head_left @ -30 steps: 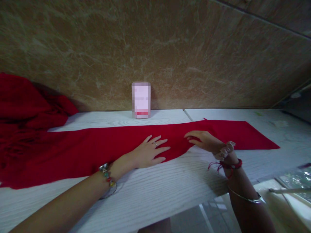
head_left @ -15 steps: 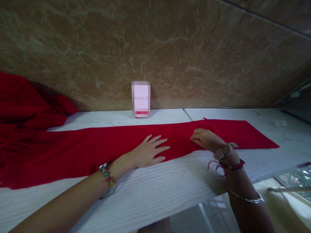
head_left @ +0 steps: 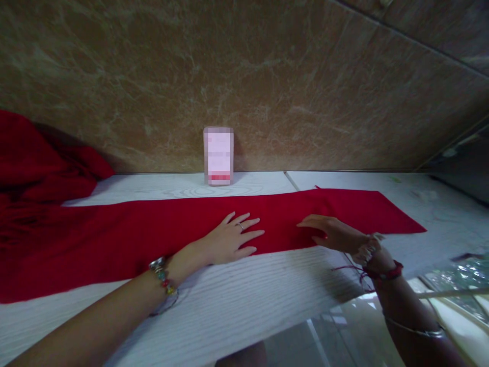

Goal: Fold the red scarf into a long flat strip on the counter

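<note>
A long strip of red cloth (head_left: 126, 239) lies flat along the white wood-grain table, its right end cut at a slant. My left hand (head_left: 229, 239), with a ring and a beaded bracelet, rests flat on the strip's middle, fingers spread. To its right, my right hand (head_left: 328, 232) is over the cloth near its front edge, thumb apart from the fingers and nothing visible between them. Whether its fingertips touch the cloth I cannot tell. Several bracelets circle the right wrist.
A heap of red fabric (head_left: 42, 163) with fringes sits at the left end. Behind the strip, a phone with a blurred screen (head_left: 219, 155) leans against the brown marbled wall (head_left: 260, 76). The white table (head_left: 229, 306) ends at a front edge above a tiled floor.
The fingers of my right hand have parted from a pinch, and its wrist has shifted right and down. My left hand stays on the cloth. The view has shifted slightly.
</note>
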Available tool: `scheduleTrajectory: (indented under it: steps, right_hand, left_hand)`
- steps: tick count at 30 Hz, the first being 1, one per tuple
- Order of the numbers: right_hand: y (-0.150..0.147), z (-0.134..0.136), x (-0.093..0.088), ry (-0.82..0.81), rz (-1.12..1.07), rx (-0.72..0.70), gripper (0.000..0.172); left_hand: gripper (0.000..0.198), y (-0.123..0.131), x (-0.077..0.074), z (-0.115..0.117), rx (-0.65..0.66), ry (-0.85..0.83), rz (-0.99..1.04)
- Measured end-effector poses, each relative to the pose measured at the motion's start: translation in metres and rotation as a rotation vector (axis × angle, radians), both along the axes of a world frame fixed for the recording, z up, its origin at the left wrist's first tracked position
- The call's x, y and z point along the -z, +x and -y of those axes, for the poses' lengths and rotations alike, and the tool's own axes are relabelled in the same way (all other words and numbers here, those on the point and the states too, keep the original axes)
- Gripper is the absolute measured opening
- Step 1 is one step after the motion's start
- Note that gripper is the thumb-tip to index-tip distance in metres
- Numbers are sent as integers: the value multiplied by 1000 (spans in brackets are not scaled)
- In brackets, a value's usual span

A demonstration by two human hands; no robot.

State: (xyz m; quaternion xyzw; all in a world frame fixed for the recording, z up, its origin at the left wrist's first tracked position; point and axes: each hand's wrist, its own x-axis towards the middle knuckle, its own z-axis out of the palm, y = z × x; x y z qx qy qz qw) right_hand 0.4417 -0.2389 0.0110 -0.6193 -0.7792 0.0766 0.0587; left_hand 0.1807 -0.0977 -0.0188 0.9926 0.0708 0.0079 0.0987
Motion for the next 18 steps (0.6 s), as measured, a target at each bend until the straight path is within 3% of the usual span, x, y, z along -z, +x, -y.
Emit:
scheduleTrajectory:
  steps: [5, 12, 18]
  right_hand:
    - [9, 6, 12, 94, 138, 36, 57]
    - [23, 15, 22, 365, 171, 171, 42]
    - [27, 30, 10, 387, 44, 278, 31]
  left_hand:
    - [45, 0, -1, 0, 0, 9, -17]
    - [45, 0, 0, 0, -7, 16, -10]
    - [46, 0, 1, -2, -7, 2, -24]
